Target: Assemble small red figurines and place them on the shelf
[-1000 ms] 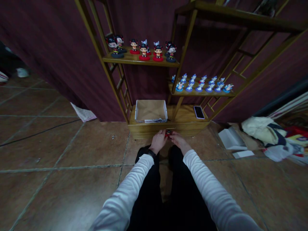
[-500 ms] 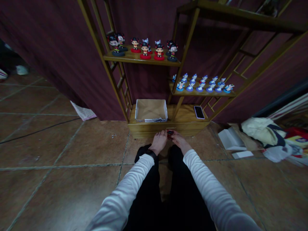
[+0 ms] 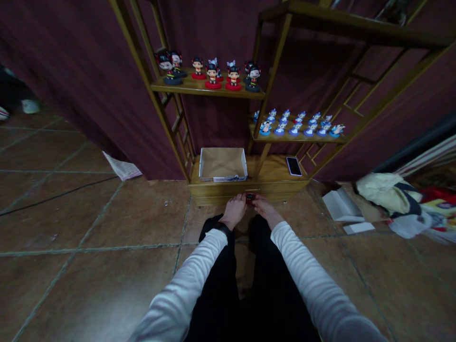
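Observation:
Between my two hands, low in front of the cabinet drawer, is a small figurine (image 3: 250,197) with a dark top and red parts; the fingers cover much of it. My left hand (image 3: 235,209) is closed on its left side, and my right hand (image 3: 265,209) pinches its right side. Just above my hands, an open cardboard box (image 3: 223,164) with white sides sits on the cabinet top (image 3: 253,166). Several black-haired figurines on red or black bases, such as this figurine (image 3: 213,77), stand on the upper left shelf (image 3: 199,89). Blue and white figurines (image 3: 295,128) fill the lower right shelf (image 3: 302,138) in rows.
A phone (image 3: 294,166) lies on the cabinet top at right. On the tiled floor to the right are a white box (image 3: 342,206), a smaller white box (image 3: 359,228), and bags (image 3: 406,225). At left lie a printed sheet (image 3: 123,167) and a black cable (image 3: 60,195).
The figurine shows a little more red between my fingers. Both hands stay at nearly the same spot, and the view has shifted slightly.

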Demonstrator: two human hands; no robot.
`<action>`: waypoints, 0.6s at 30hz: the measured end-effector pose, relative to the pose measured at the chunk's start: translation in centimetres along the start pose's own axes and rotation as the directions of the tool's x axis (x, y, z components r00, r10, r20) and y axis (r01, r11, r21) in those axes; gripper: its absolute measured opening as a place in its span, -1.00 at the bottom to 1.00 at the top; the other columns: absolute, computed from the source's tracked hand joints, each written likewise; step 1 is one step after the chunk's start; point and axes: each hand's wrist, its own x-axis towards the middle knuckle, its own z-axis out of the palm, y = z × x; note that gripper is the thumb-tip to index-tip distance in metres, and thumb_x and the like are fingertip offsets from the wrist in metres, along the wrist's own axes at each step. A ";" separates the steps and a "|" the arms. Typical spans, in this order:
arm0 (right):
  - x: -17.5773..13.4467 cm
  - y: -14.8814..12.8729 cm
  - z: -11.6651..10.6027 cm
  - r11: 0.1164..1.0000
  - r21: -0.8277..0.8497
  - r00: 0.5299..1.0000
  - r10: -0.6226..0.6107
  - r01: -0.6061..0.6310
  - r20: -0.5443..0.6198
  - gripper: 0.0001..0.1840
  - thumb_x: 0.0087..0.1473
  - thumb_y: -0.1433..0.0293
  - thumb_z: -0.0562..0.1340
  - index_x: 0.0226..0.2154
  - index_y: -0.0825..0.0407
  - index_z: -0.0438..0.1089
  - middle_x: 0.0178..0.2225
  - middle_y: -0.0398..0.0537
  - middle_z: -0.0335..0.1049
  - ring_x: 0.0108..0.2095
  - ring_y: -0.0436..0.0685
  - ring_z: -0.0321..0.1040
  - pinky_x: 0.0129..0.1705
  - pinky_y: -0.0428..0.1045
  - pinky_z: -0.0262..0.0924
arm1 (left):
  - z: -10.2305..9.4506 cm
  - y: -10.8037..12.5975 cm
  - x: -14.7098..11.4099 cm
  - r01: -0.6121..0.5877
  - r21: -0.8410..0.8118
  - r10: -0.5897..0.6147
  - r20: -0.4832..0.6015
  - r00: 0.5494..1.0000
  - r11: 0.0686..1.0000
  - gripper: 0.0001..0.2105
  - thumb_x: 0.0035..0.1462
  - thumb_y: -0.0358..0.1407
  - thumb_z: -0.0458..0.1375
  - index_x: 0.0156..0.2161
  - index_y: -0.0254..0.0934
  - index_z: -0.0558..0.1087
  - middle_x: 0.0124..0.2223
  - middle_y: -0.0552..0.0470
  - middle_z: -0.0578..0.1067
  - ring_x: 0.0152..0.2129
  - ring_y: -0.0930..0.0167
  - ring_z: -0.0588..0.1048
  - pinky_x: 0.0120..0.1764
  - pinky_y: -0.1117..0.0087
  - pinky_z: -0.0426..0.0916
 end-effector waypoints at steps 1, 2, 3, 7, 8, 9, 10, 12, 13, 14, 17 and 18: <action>0.0 0.0 0.0 1.000 0.000 1.000 0.002 -0.002 0.002 -0.64 -0.37 0.56 0.26 -0.38 -0.06 0.43 -0.36 -0.19 0.51 -0.30 0.08 0.43 -0.16 0.01 0.28 | 0.0 0.0 0.0 0.005 -0.008 -0.005 0.000 1.000 1.000 -0.65 0.20 -0.39 -0.05 0.10 -0.31 0.22 -0.07 -0.15 0.39 -0.13 0.32 0.42 -0.08 0.33 0.27; -0.1 0.0 0.0 1.000 0.000 1.000 0.003 -0.003 0.001 -0.65 -0.36 0.56 0.25 -0.39 -0.06 0.43 -0.36 -0.18 0.51 -0.30 0.08 0.43 -0.17 0.01 0.28 | 0.0 0.0 0.0 0.007 -0.015 -0.007 -0.002 1.000 1.000 -0.65 0.20 -0.38 -0.04 0.09 -0.32 0.22 -0.08 -0.15 0.39 -0.13 0.32 0.42 -0.08 0.33 0.28; -0.2 0.0 0.0 1.000 0.000 1.000 0.001 -0.001 -0.003 -0.66 -0.35 0.56 0.25 -0.40 -0.07 0.43 -0.36 -0.18 0.51 -0.30 0.08 0.43 -0.17 0.01 0.28 | 0.0 -0.1 0.0 0.007 -0.021 -0.007 -0.005 1.000 1.000 -0.66 0.19 -0.38 -0.04 0.09 -0.32 0.22 -0.08 -0.15 0.39 -0.13 0.31 0.43 -0.09 0.33 0.28; -0.5 -0.1 -0.1 1.000 0.005 1.000 -0.018 0.018 -0.007 -0.69 -0.29 0.52 0.26 -0.39 -0.10 0.42 -0.35 -0.19 0.51 -0.28 0.08 0.43 -0.15 0.01 0.27 | 0.1 -0.2 0.1 0.011 -0.037 -0.012 -0.020 1.000 0.999 -0.72 0.18 -0.35 0.00 0.01 -0.32 0.27 -0.11 -0.14 0.40 -0.16 0.29 0.44 -0.12 0.33 0.29; -0.5 -0.1 -0.1 1.000 0.012 1.000 -0.017 0.017 -0.010 -0.70 -0.28 0.52 0.26 -0.39 -0.10 0.42 -0.36 -0.19 0.51 -0.29 0.08 0.44 -0.15 0.01 0.26 | 0.1 -0.3 0.2 0.016 -0.042 -0.017 -0.024 1.000 0.999 -0.74 0.18 -0.33 0.01 -0.02 -0.31 0.27 -0.12 -0.13 0.41 -0.16 0.29 0.44 -0.13 0.33 0.29; -0.5 -0.1 -0.2 1.000 0.021 1.000 -0.012 0.012 -0.012 -0.71 -0.28 0.52 0.27 -0.39 -0.09 0.42 -0.37 -0.19 0.51 -0.30 0.07 0.44 -0.14 0.01 0.26 | 0.1 -0.3 0.2 0.025 -0.047 -0.026 -0.027 0.999 0.999 -0.75 0.18 -0.31 0.02 -0.04 -0.30 0.28 -0.12 -0.12 0.41 -0.17 0.29 0.44 -0.14 0.33 0.30; -0.5 -0.1 -0.2 1.000 0.029 1.000 -0.003 0.003 -0.012 -0.72 -0.28 0.52 0.28 -0.40 -0.08 0.42 -0.38 -0.18 0.51 -0.31 0.07 0.44 -0.14 0.01 0.26 | 0.1 -0.4 0.2 0.037 -0.052 -0.039 -0.027 0.999 0.998 -0.76 0.18 -0.29 0.03 -0.06 -0.30 0.28 -0.13 -0.12 0.40 -0.18 0.28 0.45 -0.15 0.33 0.30; -0.4 -0.1 -0.1 0.999 0.048 1.000 0.016 -0.015 -0.011 -0.75 -0.27 0.51 0.29 -0.41 -0.06 0.42 -0.40 -0.18 0.51 -0.32 0.06 0.43 -0.15 0.00 0.26 | 0.1 -0.4 0.3 0.068 -0.059 -0.069 -0.020 0.997 0.996 -0.77 0.17 -0.24 0.04 -0.09 -0.29 0.28 -0.14 -0.12 0.40 -0.20 0.28 0.45 -0.17 0.32 0.30; -0.4 -0.1 -0.1 0.998 0.055 1.000 0.024 -0.023 -0.010 -0.75 -0.27 0.51 0.29 -0.42 -0.06 0.43 -0.40 -0.18 0.51 -0.33 0.05 0.43 -0.16 -0.01 0.26 | 0.1 -0.4 0.3 0.085 -0.060 -0.086 -0.016 0.996 0.995 -0.76 0.17 -0.22 0.05 -0.10 -0.29 0.28 -0.14 -0.12 0.40 -0.21 0.28 0.45 -0.18 0.32 0.30; -0.3 -0.1 -0.1 0.998 0.061 0.999 0.031 -0.031 -0.010 -0.76 -0.27 0.51 0.29 -0.42 -0.05 0.43 -0.41 -0.18 0.51 -0.34 0.04 0.43 -0.17 -0.02 0.26 | 0.1 -0.4 0.3 0.101 -0.059 -0.102 -0.012 0.995 0.993 -0.75 0.16 -0.20 0.05 -0.10 -0.29 0.28 -0.15 -0.12 0.40 -0.21 0.28 0.46 -0.18 0.32 0.30; -0.2 0.0 0.0 0.997 0.071 0.999 0.042 -0.041 -0.015 -0.80 -0.27 0.51 0.30 -0.46 -0.05 0.42 -0.45 -0.19 0.50 -0.40 0.01 0.42 -0.24 -0.05 0.26 | 0.0 -0.3 0.3 0.130 -0.058 -0.131 -0.015 0.991 0.990 -0.73 0.16 -0.17 0.06 -0.11 -0.30 0.27 -0.16 -0.12 0.41 -0.21 0.27 0.46 -0.19 0.32 0.30; -0.2 0.1 0.0 0.997 0.071 0.999 0.042 -0.041 -0.009 -0.81 -0.27 0.51 0.31 -0.47 -0.05 0.42 -0.46 -0.20 0.50 -0.42 0.00 0.41 -0.26 -0.06 0.25 | 0.0 -0.3 0.3 0.134 -0.060 -0.136 -0.015 0.991 0.989 -0.73 0.16 -0.17 0.06 -0.11 -0.30 0.27 -0.16 -0.12 0.41 -0.21 0.27 0.46 -0.19 0.33 0.30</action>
